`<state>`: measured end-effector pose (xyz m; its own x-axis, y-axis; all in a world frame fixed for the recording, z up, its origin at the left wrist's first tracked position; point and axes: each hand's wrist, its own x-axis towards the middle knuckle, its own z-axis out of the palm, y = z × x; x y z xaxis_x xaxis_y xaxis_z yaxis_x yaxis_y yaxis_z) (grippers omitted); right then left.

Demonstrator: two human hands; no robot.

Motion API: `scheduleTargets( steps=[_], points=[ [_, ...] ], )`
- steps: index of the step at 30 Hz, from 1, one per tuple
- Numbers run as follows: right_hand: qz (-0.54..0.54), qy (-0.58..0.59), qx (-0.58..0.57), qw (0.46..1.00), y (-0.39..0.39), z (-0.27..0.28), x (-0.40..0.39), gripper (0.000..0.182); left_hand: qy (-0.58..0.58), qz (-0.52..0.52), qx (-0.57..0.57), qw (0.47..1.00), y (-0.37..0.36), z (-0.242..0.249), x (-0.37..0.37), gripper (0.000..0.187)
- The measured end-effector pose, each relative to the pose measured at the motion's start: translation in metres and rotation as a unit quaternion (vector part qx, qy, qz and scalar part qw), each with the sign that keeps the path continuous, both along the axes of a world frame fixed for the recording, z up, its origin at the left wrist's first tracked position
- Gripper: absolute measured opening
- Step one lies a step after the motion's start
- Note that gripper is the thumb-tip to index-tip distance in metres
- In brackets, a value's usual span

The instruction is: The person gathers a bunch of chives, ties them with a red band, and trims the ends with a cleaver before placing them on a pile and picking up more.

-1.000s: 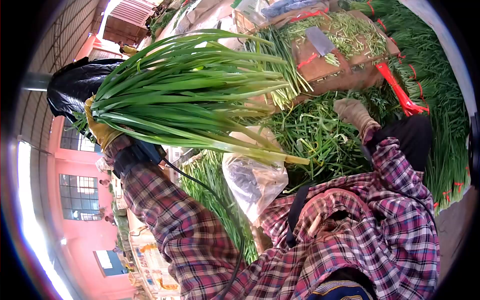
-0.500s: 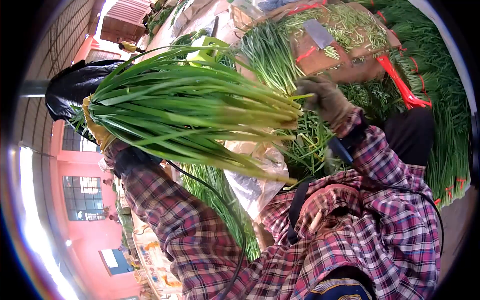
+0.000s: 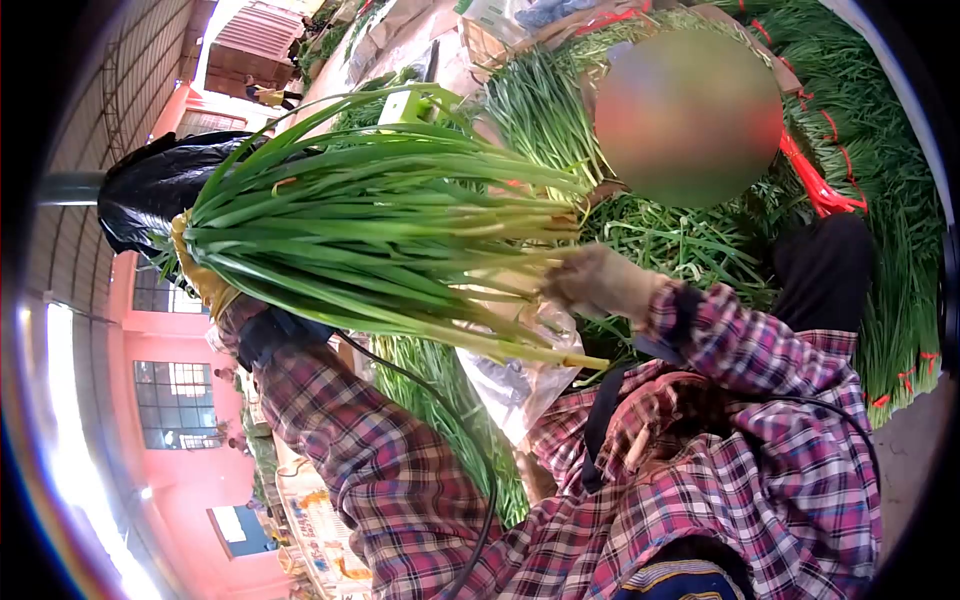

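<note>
My left hand (image 3: 200,265), in a yellowish glove, is closed around the leafy end of a large bunch of long green leaves (image 3: 350,225). The bunch lies sideways across the view, its pale stalk ends fanned out to the right. At those ends is my right hand (image 3: 600,282), in a brownish glove, with its fingers curled together against the stalks; what they pinch is too blurred to make out. Loose green stems (image 3: 680,235) lie just beyond the right hand. Another leafy bunch (image 3: 535,105) rests behind the held one.
Red ties (image 3: 815,180) lie near tied green bundles (image 3: 890,200) on the right. A light green container (image 3: 405,108) stands behind the held bunch. Clear plastic (image 3: 515,385) and more greens (image 3: 430,375) are below it. A black plastic-covered shape (image 3: 150,190) is at left. A round blur hides the upper right.
My right hand has moved down and left, from the upper stalk ends to the lower ones. My left hand still holds the bunch, which has shifted slightly. A round blur now covers the board and blade.
</note>
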<state>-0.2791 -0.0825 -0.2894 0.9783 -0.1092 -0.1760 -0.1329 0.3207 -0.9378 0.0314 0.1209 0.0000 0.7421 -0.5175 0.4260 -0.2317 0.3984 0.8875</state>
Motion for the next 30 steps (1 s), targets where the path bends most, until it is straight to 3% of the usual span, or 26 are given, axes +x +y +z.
scheduleTargets(
  steps=[1,2,4,7,9,11,15,16,18,19,20,21,22,23,24,25,27,29,30],
  points=[
    [0.036,0.013,-0.023,0.999,-0.007,-0.010,-0.015,0.019,-0.011,0.003,0.000,1.000,0.004,0.000,0.000,0.026],
    [0.034,-0.084,-0.180,0.980,-0.022,-0.069,-0.011,0.018,-0.025,0.019,0.002,1.000,0.008,0.001,0.000,0.028],
    [0.028,-0.177,-0.333,0.926,-0.048,-0.115,0.005,0.018,-0.056,0.066,0.005,0.996,0.013,-0.003,0.001,0.030],
    [-0.158,-0.090,-0.141,0.973,-0.088,-0.070,-0.016,0.039,-0.079,0.112,0.008,0.991,0.018,-0.012,0.000,0.035],
    [-0.166,-0.141,-0.282,0.934,-0.090,-0.009,-0.013,0.052,-0.096,0.107,0.015,0.989,0.012,-0.018,0.005,0.033],
    [-0.159,-0.141,-0.229,0.950,-0.080,0.037,-0.006,0.049,-0.125,0.084,0.012,0.988,0.007,-0.020,0.011,0.025],
    [-0.021,-0.174,-0.130,0.976,-0.041,0.047,0.016,0.034,-0.239,0.117,0.064,0.962,-0.001,-0.022,0.003,0.024],
    [-0.045,-0.133,-0.137,0.981,-0.034,0.050,0.005,0.026,-0.261,0.126,0.075,0.954,0.002,-0.020,0.004,0.024],
    [-0.108,-0.180,-0.114,0.971,-0.048,0.013,0.002,0.023,-0.126,-0.035,-0.015,0.991,0.010,-0.013,0.008,0.021],
    [-0.156,-0.153,-0.187,0.958,-0.057,0.001,-0.006,0.022,-0.057,-0.114,-0.065,0.990,0.015,-0.011,0.009,0.021],
    [-0.170,-0.057,-0.142,0.973,-0.069,-0.027,-0.007,0.023,-0.393,0.079,0.048,0.915,0.018,-0.014,0.011,0.011],
    [-0.116,-0.040,-0.346,0.930,-0.085,-0.044,-0.016,0.026,-0.395,0.077,0.050,0.914,0.013,-0.016,0.002,0.011],
    [-0.003,0.106,-0.589,0.801,-0.089,-0.045,-0.022,0.030,-0.458,0.103,0.021,0.883,0.003,-0.021,-0.013,0.009],
    [0.035,0.176,-0.607,0.774,-0.090,-0.046,-0.035,0.033,-0.518,0.131,-0.008,0.846,-0.004,-0.022,-0.023,0.008],
    [0.049,0.197,-0.571,0.795,-0.098,-0.048,-0.037,0.034,-0.320,0.077,-0.079,0.941,-0.007,-0.018,-0.022,0.008],
    [0.065,0.219,-0.533,0.815,-0.104,-0.050,-0.037,0.036,-0.104,0.033,-0.209,0.972,-0.010,-0.014,-0.021,0.009],
    [-0.072,0.092,-0.462,0.879,-0.106,-0.044,-0.041,0.043,-0.095,0.062,-0.208,0.971,-0.017,-0.021,-0.031,0.006],
    [-0.132,0.015,-0.417,0.899,-0.102,0.003,-0.031,0.051,-0.056,0.071,-0.230,0.969,-0.030,-0.021,-0.048,0.012],
    [-0.146,-0.012,-0.409,0.901,-0.101,0.027,-0.024,0.053,0.068,-0.156,-0.235,0.957,-0.029,-0.020,-0.045,0.013]
  ],
)
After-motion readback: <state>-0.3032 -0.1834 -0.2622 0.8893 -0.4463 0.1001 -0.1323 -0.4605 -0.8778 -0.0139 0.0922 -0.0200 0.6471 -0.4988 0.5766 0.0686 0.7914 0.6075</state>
